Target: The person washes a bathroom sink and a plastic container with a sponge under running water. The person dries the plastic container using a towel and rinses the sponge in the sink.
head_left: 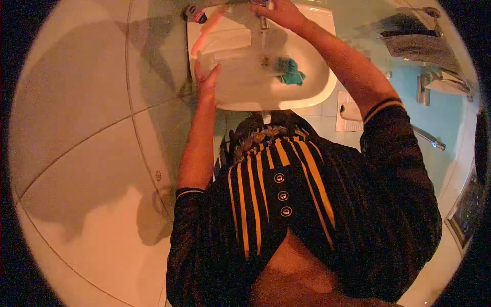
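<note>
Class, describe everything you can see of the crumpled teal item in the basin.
The teal item looks like a soft cloth, though its exact material is hard to tell. It is crumpled into a small, irregular heap with ragged-looking edges; its left part looks darker and blurred. It lies inside the pale basin, toward the right side of the bowl in the picture, and appears to touch only the basin. Neither the left hand nor the right hand is on it.
</note>
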Tool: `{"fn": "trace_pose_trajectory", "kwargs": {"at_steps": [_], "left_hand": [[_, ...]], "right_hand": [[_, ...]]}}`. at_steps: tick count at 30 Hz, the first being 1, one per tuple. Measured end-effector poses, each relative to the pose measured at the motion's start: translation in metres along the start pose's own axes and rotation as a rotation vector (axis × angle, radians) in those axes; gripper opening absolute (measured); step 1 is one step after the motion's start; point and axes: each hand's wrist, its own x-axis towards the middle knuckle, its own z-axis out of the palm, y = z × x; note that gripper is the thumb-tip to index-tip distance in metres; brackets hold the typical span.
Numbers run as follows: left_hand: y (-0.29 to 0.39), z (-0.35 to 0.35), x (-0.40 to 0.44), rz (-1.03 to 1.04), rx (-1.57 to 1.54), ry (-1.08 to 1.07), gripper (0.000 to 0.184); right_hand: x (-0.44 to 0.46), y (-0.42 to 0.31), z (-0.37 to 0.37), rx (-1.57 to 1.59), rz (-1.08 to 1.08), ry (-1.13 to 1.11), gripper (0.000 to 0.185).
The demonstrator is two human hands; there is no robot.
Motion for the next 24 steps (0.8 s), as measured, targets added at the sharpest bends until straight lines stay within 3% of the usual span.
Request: {"fn": "trace_pose_trajectory", "kwargs": {"at_steps": [1, 3, 5, 7, 8, 10, 12, 14, 15, 16, 18, 19, 23, 24], "left_hand": [[-0.001, -0.004, 0.002, 0.103, -0.088, -0.055, 0.09], [0.01, 0.0, -0.011, 0.172, 0.015, 0.009, 0.089], [0.007, -0.007, -0.01, 0.239, 0.141, 0.078, 0.088], [-0.017, -0.022, -0.002, 0.368, 0.416, 0.138, 0.084], [-0.02, -0.017, -0.002, 0.362, 0.426, 0.146, 0.084], [-0.023, 0.0, -0.005, 0.399, 0.512, 0.229, 0.082], [-0.029, 0.008, -0.002, 0.35, 0.425, 0.236, 0.081], [-0.036, 0.017, 0.005, 0.301, 0.319, 0.228, 0.081], [-0.039, 0.019, 0.008, 0.3, 0.319, 0.225, 0.081], [-0.043, 0.018, 0.01, 0.3, 0.315, 0.227, 0.081], [-0.054, 0.017, 0.015, 0.353, 0.419, 0.222, 0.08], [-0.058, 0.017, 0.023, 0.416, 0.519, 0.207, 0.08], [-0.057, 0.04, 0.001, 0.496, 0.569, 0.28, 0.078], [-0.062, 0.043, 0.003, 0.484, 0.526, 0.258, 0.077]], "right_hand": [[-0.013, -0.001, -0.003, 0.074, 0.042, 0.019, 0.044], [-0.062, 0.032, 0.007, -0.099, 0.119, 0.227, 0.038], [-0.117, 0.061, 0.012, 0.005, 0.756, -0.136, 0.043], [-0.19, 0.13, 0.065, -0.157, 0.472, -0.235, 0.045], [-0.195, 0.126, 0.07, -0.144, 0.472, -0.241, 0.045], [-0.204, 0.102, 0.08, -0.369, 0.243, -0.393, 0.048], [-0.202, 0.122, 0.088, -0.347, 0.155, -0.465, 0.051], [-0.19, 0.168, 0.089, -0.287, -0.001, -0.768, 0.051], [-0.17, 0.154, 0.067, -0.392, 0.24, -0.721, 0.051], [-0.162, 0.142, 0.055, -0.393, 0.241, -0.734, 0.051], [-0.153, 0.126, 0.045, -0.151, 0.379, -0.246, 0.049], [-0.15, 0.132, 0.049, 0.015, 0.305, -0.161, 0.038], [-0.122, 0.065, 0.102, 0.516, 0.569, -0.401, 0.04], [-0.114, 0.039, 0.118, 0.756, 0.599, -0.371, 0.041]]}}
